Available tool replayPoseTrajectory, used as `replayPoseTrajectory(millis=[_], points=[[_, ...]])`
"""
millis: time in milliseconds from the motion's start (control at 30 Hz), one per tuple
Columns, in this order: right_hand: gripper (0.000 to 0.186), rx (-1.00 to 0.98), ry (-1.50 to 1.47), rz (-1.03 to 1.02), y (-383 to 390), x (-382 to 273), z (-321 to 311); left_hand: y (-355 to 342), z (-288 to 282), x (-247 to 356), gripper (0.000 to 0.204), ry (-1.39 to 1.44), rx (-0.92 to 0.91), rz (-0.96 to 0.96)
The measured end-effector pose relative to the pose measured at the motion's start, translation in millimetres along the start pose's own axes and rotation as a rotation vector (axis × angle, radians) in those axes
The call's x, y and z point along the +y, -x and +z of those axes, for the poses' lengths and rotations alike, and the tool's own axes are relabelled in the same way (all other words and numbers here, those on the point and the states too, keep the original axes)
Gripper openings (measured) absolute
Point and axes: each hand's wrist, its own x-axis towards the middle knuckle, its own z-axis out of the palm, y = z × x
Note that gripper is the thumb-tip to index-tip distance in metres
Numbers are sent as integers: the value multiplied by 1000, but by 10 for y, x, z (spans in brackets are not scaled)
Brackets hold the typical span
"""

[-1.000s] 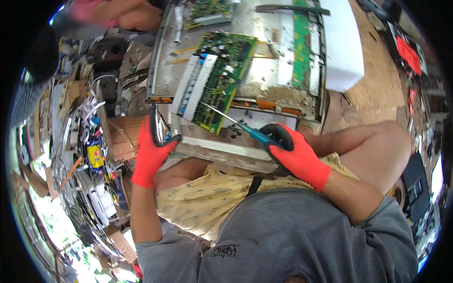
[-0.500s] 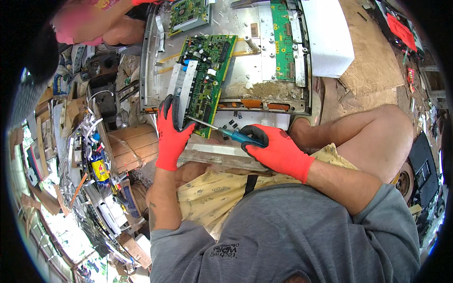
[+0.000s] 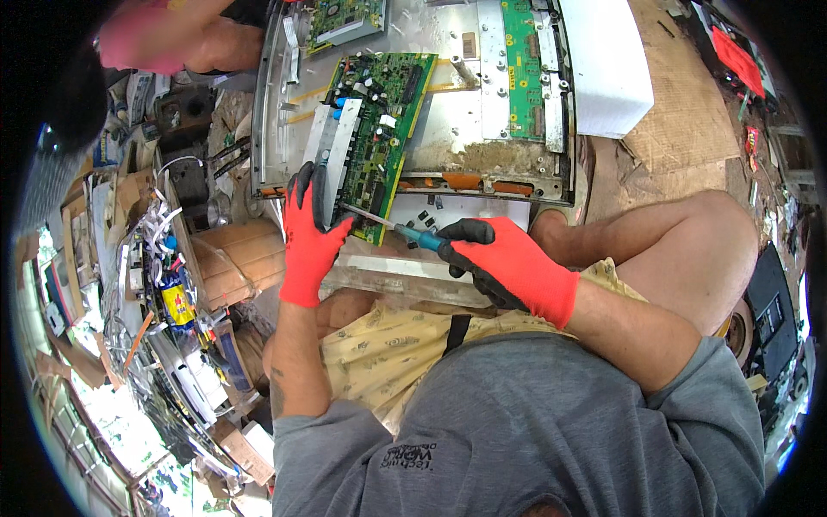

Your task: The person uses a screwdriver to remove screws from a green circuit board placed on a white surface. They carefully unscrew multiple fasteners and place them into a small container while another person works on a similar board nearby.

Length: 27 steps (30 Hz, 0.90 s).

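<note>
A green circuit board (image 3: 392,116) with two pale metal heat sinks (image 3: 343,142) lies tilted over the near edge of a metal panel (image 3: 448,129). My left hand (image 3: 312,233), in a red glove with black fingertips, grips the board's near left corner, fingers along the heat sinks. In my right hand (image 3: 508,263), gloved the same way, is a screwdriver (image 3: 419,237) with a blue handle. Its shaft points left, and the tip reaches the board's near end beside my left thumb. Several small black parts (image 3: 424,215) lie on a white surface just right of the board's near end.
Another green board (image 3: 345,21) sits at the panel's far left, and a long green strip board (image 3: 523,77) runs down its right. A white foam block (image 3: 603,69) stands beside the panel. Mixed scrap (image 3: 177,302) piles up at left. Another person's arm (image 3: 211,39) shows at far left.
My right hand has shifted slightly, its fingers now set further back around the screwdriver's handle. The tip stays near the board's near end. The other person's red glove has left the view.
</note>
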Motion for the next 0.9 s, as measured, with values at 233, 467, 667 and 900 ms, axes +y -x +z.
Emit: replayPoseTrajectory(millis=[233, 467, 667, 900], points=[[32, 20, -6, 16, -1, -98, 34, 4, -7, -28, 90, -30, -21, -16], [32, -123, -265, 232, -45, -83, -35, -7, -30, -45, 83, 23, -47, 8], [28, -299, -465, 258, -235, 7, -177, -12, -30, 24, 80, 16, -61, -24], [33, 420, 1150, -869, -71, 215, 177, 51, 19, -57, 85, -22, -71, -87]])
